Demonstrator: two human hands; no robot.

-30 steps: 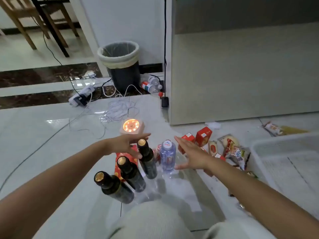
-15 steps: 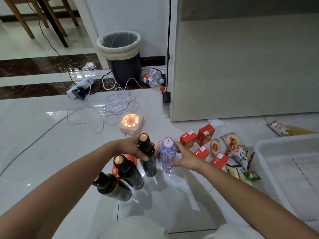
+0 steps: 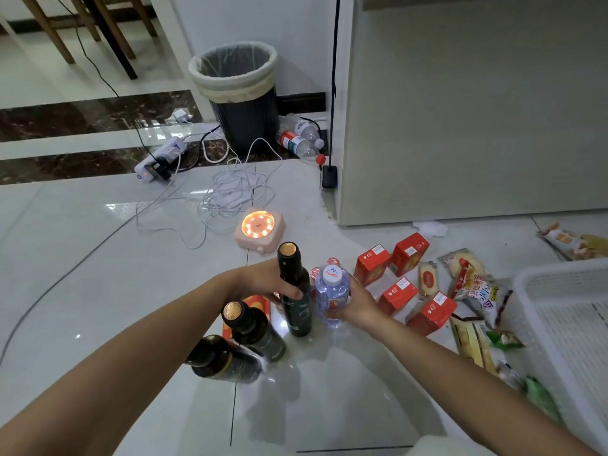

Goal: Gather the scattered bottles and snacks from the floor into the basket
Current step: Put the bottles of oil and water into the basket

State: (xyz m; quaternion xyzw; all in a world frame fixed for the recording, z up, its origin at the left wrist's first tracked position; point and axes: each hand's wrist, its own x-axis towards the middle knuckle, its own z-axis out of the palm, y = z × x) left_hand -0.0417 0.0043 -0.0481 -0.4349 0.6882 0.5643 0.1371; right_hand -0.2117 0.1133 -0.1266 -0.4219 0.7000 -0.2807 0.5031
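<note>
Three dark glass bottles with gold caps stand on the white tile floor. My left hand [image 3: 263, 283] is wrapped around the neck of the farthest dark bottle [image 3: 297, 311]. The other two dark bottles [image 3: 253, 330] [image 3: 223, 360] stand nearer me, untouched. My right hand [image 3: 357, 306] grips a small clear water bottle [image 3: 331, 292] with a white cap. Several red snack boxes [image 3: 408, 253] and snack packets [image 3: 480, 291] lie to the right. The white mesh basket [image 3: 566, 281] sits at the far right edge.
A glowing round lamp [image 3: 259, 227] sits just beyond the bottles, with tangled white cables [image 3: 230, 192] and a power strip [image 3: 159, 159] behind it. A lined bin [image 3: 238, 93] stands by the wall, with empty plastic bottles [image 3: 297, 141] beside it. A beige cabinet [image 3: 460, 110] rises at right.
Both hands came down from hovering open over the bottles. The left closed on the far dark bottle's neck and the right closed on the water bottle.
</note>
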